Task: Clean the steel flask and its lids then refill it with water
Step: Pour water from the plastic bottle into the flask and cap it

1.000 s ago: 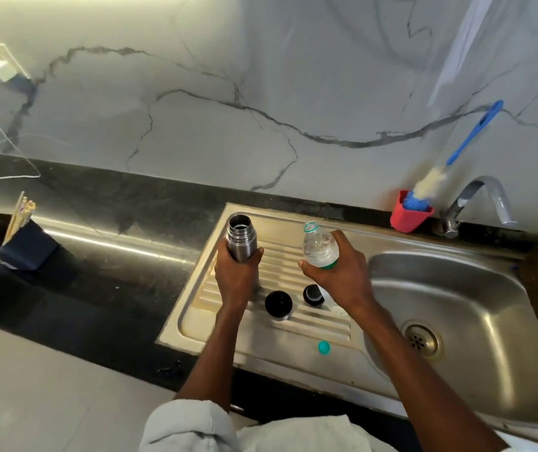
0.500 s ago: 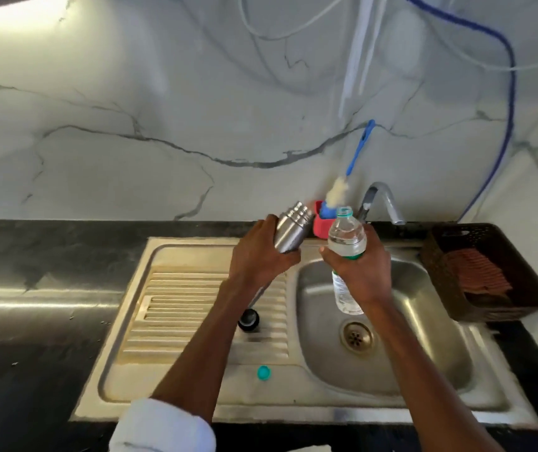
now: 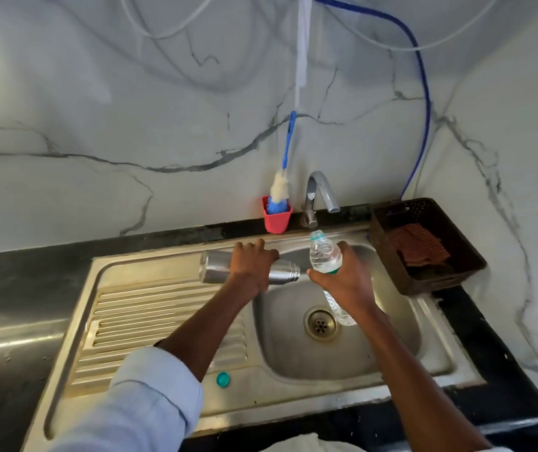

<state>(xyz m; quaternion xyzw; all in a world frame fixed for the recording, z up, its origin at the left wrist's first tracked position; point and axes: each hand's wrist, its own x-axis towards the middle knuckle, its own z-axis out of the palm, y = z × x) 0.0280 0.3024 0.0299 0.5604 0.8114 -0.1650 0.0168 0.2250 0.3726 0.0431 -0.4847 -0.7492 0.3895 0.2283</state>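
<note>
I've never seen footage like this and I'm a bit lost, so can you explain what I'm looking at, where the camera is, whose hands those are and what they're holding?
There is no machine here. The camera sits on a person's head and looks forward and down, so the two arms reaching in from the bottom are that person's own. The left hand grips a steel flask lying on its side, its open mouth pointing over the sink basin. The right hand holds a clear plastic water bottle, uncapped and roughly upright. A small teal cap lies on the steel drainboard. Behind the sink are a tap, a red cup holding a blue-handled bottle brush, and a dark basket on the right.
</note>
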